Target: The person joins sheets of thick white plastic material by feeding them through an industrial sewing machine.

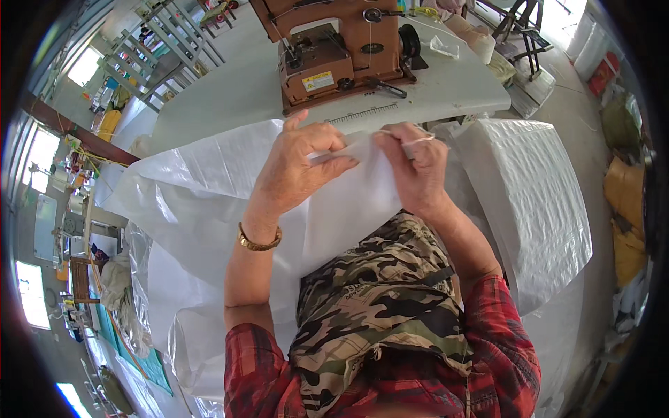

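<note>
- One white woven plastic sack [348, 202] in hand; its top edge is held up between both hands, just in front of the sewing machine, the rest draping down over the lap and spreading to the left.
- Left hand [296, 167]: closed on the sack's top edge, thumb on the near side, index finger raised and pointing up, other fingers curled over the fabric.
- Right hand [417, 167]: closed on the same edge just beside the left hand, fingers folded down over the fold; one thin pale thread or band [418, 139] crosses the knuckles.
- The two hands nearly meet at the middle of the edge; whether the fingertips touch cannot be told.
- One gold-coloured bracelet [259, 242] on the left wrist.
- Two red plaid sleeves [512, 334], pushed up on the forearms; one camouflage-patterned cloth [380, 306] covers the chest and lap below the sack.
- One brown sewing machine [334, 52] stands on one white table [237, 90], directly beyond the hands; one ruler scale [362, 113] is marked along the table's near edge.
- One stack of folded white sacks [529, 202] lies to the right, near the right forearm; count of sacks in it not readable.
- One crumpled clear plastic piece [443, 47] lies on the table, right of the machine.
</note>
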### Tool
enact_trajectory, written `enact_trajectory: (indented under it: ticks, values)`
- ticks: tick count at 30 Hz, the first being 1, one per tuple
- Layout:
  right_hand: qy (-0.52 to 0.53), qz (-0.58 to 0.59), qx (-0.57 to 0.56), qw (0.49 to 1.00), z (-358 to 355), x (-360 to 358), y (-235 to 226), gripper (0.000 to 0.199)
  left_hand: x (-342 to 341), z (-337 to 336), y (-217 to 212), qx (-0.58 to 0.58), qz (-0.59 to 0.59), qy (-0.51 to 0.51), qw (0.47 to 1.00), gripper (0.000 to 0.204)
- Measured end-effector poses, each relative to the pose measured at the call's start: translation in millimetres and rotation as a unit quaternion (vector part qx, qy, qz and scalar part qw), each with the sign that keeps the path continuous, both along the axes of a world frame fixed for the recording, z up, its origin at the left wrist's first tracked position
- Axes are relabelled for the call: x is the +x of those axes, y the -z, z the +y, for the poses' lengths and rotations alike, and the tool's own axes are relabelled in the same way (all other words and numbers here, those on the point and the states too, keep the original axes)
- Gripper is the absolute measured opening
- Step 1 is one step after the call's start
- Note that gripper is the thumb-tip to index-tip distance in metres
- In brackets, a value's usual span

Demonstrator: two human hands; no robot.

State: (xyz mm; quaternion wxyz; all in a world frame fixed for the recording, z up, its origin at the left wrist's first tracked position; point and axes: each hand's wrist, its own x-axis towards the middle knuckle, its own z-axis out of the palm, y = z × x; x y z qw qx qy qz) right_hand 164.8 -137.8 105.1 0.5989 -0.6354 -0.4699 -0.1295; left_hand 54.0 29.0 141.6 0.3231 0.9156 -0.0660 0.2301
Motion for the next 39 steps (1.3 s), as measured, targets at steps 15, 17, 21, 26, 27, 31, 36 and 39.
enact_trajectory:
  ticks: [15,17,21,26,27,31,36,39]
  values:
    - [0.127,-0.088,0.068,0.986,-7.8,17.3,-0.8,0.009,-55.8,37.8,-25.8,-0.059,0.054,0.034,0.996,0.017]
    - [0.127,-0.113,0.088,0.981,-6.4,15.9,0.8,0.009,-60.8,37.3,-31.8,-0.197,0.162,0.009,0.967,0.024]
    - [0.133,-0.139,0.128,0.973,2.4,15.4,2.3,0.012,-50.5,34.5,-44.3,-0.103,0.216,-0.038,0.97,0.037]
    - [0.124,-0.164,0.14,0.969,18.9,6.4,-2.8,0.017,-40.1,-11.8,-54.6,0.28,-0.073,-0.144,0.946,0.051]
    - [0.118,-0.181,0.149,0.965,22.5,3.3,-4.4,0.018,-34.5,-21.7,-53.4,0.281,-0.081,-0.135,0.947,0.051]
    - [0.071,-0.181,0.174,0.965,29.9,-5.1,-9.4,0.019,-18.1,-38.0,-49.0,0.225,-0.113,-0.121,0.96,0.048]
    - [0.003,-0.195,0.206,0.959,37.6,-6.4,-14.5,0.021,-15.0,-17.4,-49.8,0.019,-0.035,-0.062,0.997,0.029]
    - [-0.093,-0.112,0.213,0.966,44.9,-5.7,-15.4,0.021,-18.4,-10.2,-51.3,-0.022,-0.015,-0.057,0.998,0.028]
